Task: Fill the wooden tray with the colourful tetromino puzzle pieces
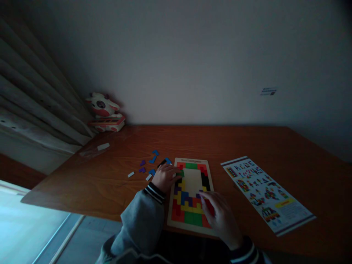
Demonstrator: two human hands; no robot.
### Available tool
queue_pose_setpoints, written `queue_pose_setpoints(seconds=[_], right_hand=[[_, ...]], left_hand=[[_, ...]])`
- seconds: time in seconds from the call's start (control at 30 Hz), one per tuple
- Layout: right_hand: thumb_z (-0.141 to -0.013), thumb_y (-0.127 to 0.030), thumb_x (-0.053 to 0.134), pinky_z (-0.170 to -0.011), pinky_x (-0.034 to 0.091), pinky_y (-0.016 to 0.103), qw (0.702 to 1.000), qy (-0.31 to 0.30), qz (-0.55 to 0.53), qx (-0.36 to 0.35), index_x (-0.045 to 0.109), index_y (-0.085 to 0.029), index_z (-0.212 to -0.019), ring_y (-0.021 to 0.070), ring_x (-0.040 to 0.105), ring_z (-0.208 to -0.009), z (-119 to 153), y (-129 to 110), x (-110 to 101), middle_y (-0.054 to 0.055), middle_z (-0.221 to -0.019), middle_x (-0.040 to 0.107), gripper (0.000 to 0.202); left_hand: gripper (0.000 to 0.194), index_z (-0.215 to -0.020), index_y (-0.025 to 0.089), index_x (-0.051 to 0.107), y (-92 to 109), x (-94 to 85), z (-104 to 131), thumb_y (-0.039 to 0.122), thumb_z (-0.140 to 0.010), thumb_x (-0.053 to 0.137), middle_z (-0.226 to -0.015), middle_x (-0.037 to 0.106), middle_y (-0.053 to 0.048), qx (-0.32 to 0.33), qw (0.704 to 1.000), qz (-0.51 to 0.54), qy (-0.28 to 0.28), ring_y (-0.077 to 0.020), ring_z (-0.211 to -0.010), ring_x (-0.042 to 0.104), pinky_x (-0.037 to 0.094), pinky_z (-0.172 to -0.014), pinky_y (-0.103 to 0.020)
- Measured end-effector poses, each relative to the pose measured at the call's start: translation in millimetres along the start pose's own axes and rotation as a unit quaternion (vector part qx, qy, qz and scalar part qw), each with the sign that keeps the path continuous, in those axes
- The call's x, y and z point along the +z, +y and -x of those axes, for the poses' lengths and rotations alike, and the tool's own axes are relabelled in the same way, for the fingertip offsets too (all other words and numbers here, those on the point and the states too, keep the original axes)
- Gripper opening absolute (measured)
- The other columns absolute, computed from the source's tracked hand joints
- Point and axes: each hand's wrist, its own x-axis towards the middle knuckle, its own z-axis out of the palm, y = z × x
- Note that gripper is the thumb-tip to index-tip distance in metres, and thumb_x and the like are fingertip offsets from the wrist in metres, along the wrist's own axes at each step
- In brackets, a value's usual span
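A wooden puzzle board (191, 230) lies before me, partly filled with coloured block pieces; a pale bare area shows in its upper middle. My left hand (165, 177) rests across the board's left edge, fingers stretched out flat near a green piece (182, 173). Over the lower right of the board, my right hand (221, 214) pinches at a small purple puzzle piece (201, 191) with thumb and forefinger. That hand covers some of the pieces beneath it. Loose blue pieces (153, 159), purple pieces (142, 170) and white pieces (131, 174) lie left of the board.
A printed pattern sheet (268, 196) lies on the wooden table (247, 141) to the right. At the back left stands a cow-shaped toy (106, 113) beside a curtain (35, 84). A clear plastic bag (93, 150) with a white label is near the table's left edge.
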Motion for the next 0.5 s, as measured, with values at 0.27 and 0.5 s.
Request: queue_pose_setpoints(seconds=[0.27,0.5], right_hand=[[-0.094,-0.019,0.052,-0.082,0.06,0.038,1.0,0.005,0.009,0.005,0.062,-0.025,-0.114,0.0213,0.069,-0.093,0,-1,0,0.006,-0.101,0.072,0.023],[-0.095,-0.02,0.052,-0.085,0.059,0.039,1.0,-0.008,0.005,0.006,0.062,-0.024,-0.115,0.0217,0.069,-0.096,1,2,1,0.007,-0.103,0.072,0.023]], left_hand=[[0.018,-0.099,0.023,0.075,-1,23.4,-22,0.037,-0.089,0.068,-0.103,0.076,-0.006,0.031,0.999,-0.011,-0.028,-0.0229,-0.099,0.067,0.049,-0.088,-0.036],[0.026,-0.11,0.024,0.073,-9,29.1,-7,0.039,-0.095,0.058,-0.099,0.077,-0.006,0.067,0.998,0.0,-0.017,-0.0213,-0.099,0.067,0.049,-0.089,-0.037]])
